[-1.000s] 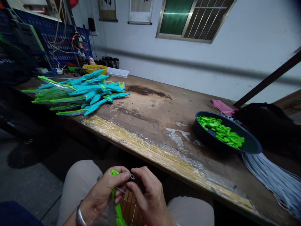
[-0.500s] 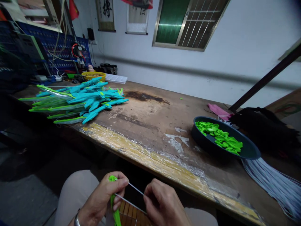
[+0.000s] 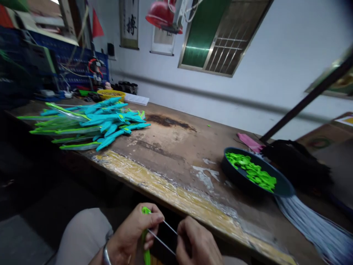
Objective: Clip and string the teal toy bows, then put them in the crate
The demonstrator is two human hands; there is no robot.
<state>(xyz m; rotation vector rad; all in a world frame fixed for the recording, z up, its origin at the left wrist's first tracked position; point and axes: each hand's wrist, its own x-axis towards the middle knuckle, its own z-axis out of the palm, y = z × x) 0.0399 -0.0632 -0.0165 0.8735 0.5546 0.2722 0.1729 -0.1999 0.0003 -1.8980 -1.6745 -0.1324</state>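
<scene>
Low in front of the table edge, my left hand is closed round a bright green plastic piece, whose top end shows above the fist. Two strands of thin pale elastic-looking cord stretch from it to my right hand. The right fingers are pinched together on the cord, and their tips are partly hidden. Small green plastic pieces lie heaped in a dark round pan on the right. From beneath that pan spreads a bundle of pale cords.
At the table's left lies a pile of turquoise and green plastic items. Behind it stand a yellow bowl and a white tray. Pink cloth and dark fabric lie at the right. A red lamp hangs above.
Both hands, with the green piece and cord, appear a little farther right in view. The camera has tilted, bringing the red lamp into sight. Both grips look the same.
</scene>
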